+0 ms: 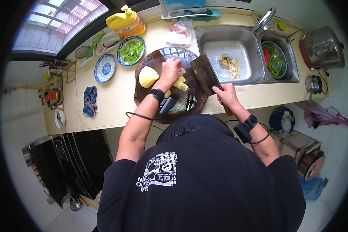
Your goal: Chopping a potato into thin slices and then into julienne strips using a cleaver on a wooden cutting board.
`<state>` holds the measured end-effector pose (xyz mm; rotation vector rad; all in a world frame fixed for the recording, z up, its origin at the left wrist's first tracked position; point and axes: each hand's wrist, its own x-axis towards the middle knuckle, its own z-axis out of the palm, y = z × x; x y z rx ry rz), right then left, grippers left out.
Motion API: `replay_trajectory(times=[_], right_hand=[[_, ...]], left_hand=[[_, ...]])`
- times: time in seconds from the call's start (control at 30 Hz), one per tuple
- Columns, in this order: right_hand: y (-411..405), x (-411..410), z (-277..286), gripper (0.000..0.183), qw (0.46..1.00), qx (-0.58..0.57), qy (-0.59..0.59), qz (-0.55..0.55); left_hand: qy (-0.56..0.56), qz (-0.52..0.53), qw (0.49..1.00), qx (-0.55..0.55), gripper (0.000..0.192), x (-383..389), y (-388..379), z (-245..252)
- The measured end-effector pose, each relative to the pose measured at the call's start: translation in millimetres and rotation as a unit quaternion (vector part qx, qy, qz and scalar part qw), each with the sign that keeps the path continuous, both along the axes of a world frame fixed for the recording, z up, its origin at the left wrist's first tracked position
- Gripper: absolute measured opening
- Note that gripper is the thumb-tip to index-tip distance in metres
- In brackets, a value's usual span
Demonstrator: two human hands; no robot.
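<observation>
My left hand (171,72) is over the cutting board (188,103), its fingers bent at the edge of a pile of pale potato strips (180,82). Its fingertips are partly hidden, so whether it grips any strips is unclear. A peeled potato piece (148,76) lies left of that hand, and a smaller piece (168,93) shows beside the wrist. My right hand (228,96) grips a cleaver (205,74) by its wooden handle. The broad dark blade is tilted over the board's right edge, apart from the strips.
Beyond the board stand a blue-rimmed plate of sliced green vegetable (131,51), a patterned plate (105,68), a yellow pump jug (126,23) and a plastic bag (182,33). Peelings (234,68) lie in the steel sink (214,47). A bowl of green and red peppers (274,62) sits in the smaller basin.
</observation>
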<state>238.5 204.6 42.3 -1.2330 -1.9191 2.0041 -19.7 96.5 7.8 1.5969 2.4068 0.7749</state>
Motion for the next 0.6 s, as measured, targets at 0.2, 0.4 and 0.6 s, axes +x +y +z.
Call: replay_trajectory(times=[0.2, 0.4, 0.6], right_hand=[[2, -4, 4, 0.035, 0.998, -0.012, -0.007, 0.06], [-18, -23, 15, 0.033, 0.972, 0.035, -0.035, 0.231], [-29, -40, 10, 0.027, 0.948, 0.146, -0.07, 0.273]], left_hand=[[-0.053, 0.058, 0.987, 0.138, 0.011, 3, -55, 44], [0.079, 0.046, 0.983, 0.161, 0.012, 25, -126, 12], [0.033, 0.045, 0.995, 0.086, 0.028, 46, -142, -1]])
